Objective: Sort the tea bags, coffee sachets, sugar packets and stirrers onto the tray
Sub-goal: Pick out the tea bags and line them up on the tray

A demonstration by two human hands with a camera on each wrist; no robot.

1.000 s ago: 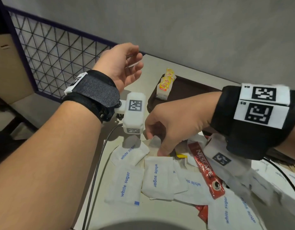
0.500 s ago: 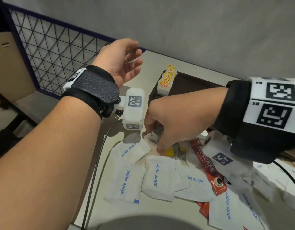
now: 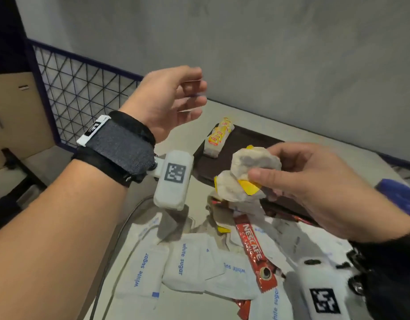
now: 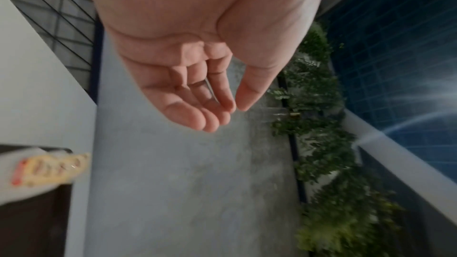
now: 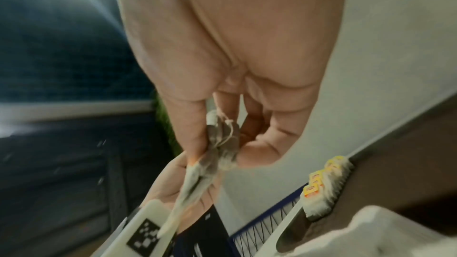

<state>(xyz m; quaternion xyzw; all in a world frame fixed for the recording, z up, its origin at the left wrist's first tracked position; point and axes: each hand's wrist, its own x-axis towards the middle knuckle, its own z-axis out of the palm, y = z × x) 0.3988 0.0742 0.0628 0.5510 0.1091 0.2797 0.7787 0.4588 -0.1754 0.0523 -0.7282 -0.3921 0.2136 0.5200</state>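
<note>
The right hand [image 3: 314, 185] pinches two tea bags [image 3: 247, 179] with yellow tags, lifted above the pile and the tray [image 3: 252, 144]. The left hand [image 3: 169, 100] hangs loosely curled, holding nothing. Three tea bags [image 3: 219, 137] stand in a row at the tray's left edge. On the bench [image 3: 222, 112] lie packets [image 3: 185, 262] marked "white sugar", at least four, and a red sachet [image 3: 254, 250] reading "NESCAFE".

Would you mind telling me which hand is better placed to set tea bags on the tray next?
Right. The right hand already pinches loose tea bags just above the tray; the left hand hovers empty.
</note>
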